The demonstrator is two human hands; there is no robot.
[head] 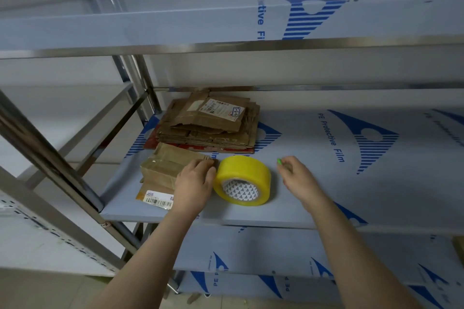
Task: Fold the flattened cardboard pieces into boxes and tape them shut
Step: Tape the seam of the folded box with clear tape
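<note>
Reaching onto the shelf (pixel 351 198), the left hand (pixel 194 183) curls its fingers (pixel 207 162) over the right end of a folded cardboard piece (pixel 163 170) lying lengthwise left to right. The right hand (pixel 298 178) pinches a small green object (pixel 279 161). Between them the tape roll (pixel 243 178) turns its hole toward the person.

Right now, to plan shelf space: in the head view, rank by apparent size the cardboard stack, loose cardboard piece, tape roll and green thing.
1. cardboard stack, largest though farthest back
2. loose cardboard piece, partly under the left hand
3. tape roll
4. green thing pinched in the right hand, by far smallest
</note>
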